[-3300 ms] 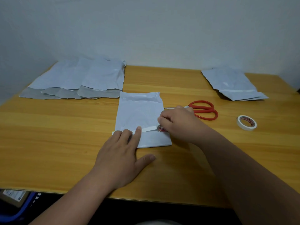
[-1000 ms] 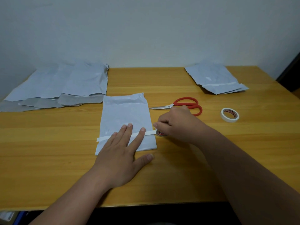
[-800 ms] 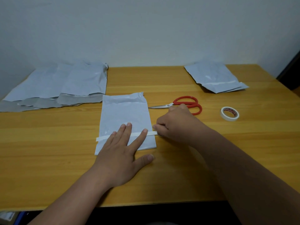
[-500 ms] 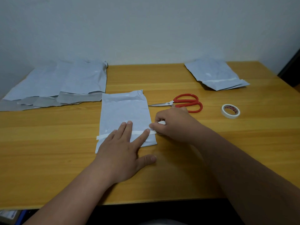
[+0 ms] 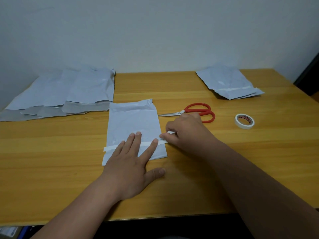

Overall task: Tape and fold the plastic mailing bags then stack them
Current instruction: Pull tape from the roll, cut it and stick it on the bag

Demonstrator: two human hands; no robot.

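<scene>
wood table | on it: bags L, folded bag ctr, stack R, scissors, tape roll

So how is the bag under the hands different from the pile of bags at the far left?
The bag under the hands is a single one, folded short with a tape strip across it; the left pile is several overlapping bags, untaped, with silvery flaps open. The left hand presses the near bag while the right hand pinches the tape end; nothing touches the pile. Both are pale plastic, flat on the table.

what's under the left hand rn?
The left hand lies flat on the folded mailing bag, fingers across the white tape strip. The middle of the strip and the bag's lower part are covered.
</scene>
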